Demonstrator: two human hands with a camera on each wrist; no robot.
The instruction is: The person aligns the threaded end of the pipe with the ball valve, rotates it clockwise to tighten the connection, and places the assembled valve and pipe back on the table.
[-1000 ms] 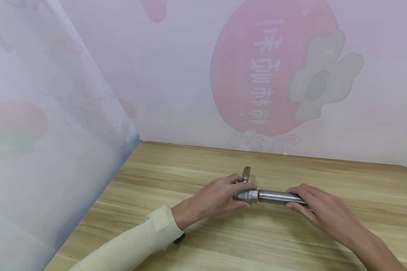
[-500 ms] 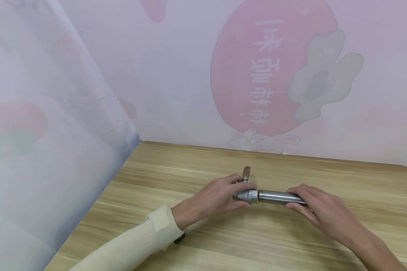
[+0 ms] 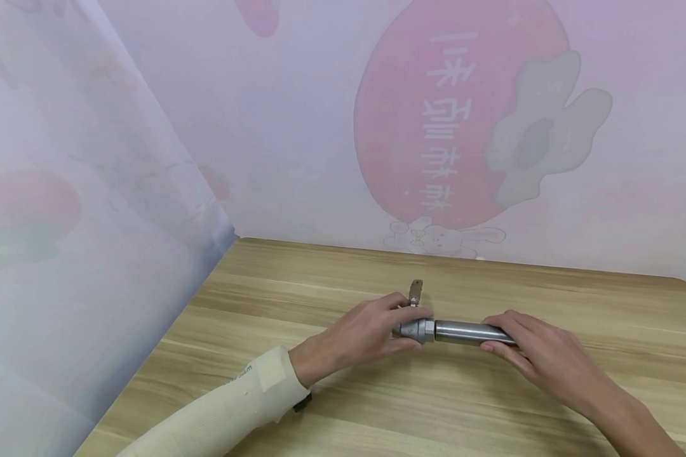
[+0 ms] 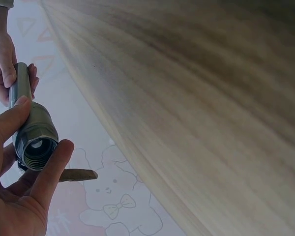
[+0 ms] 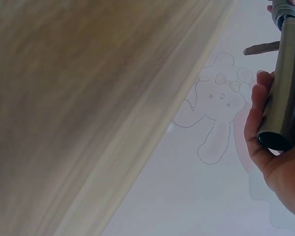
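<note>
My left hand (image 3: 371,327) grips a grey metal ball valve (image 3: 415,330) between thumb and fingers. Its brownish lever (image 3: 415,291) points away toward the back of the table. My right hand (image 3: 549,355) holds a smooth steel pipe (image 3: 469,332), thumb on the near side and fingers over the far side. Pipe and valve lie in line, the pipe's left end right at the valve's hex port. In the left wrist view the valve's other port (image 4: 39,150) shows inner threads. Threads also show on the pipe's end (image 5: 290,20) at the valve in the right wrist view.
Both hands are over a wood-grain table (image 3: 331,273) with a rounded far right corner. Pale printed curtains (image 3: 297,146) hang behind it and along its left side. A cream sleeve (image 3: 263,387) covers the left forearm, with a dark object (image 3: 303,402) under the cuff.
</note>
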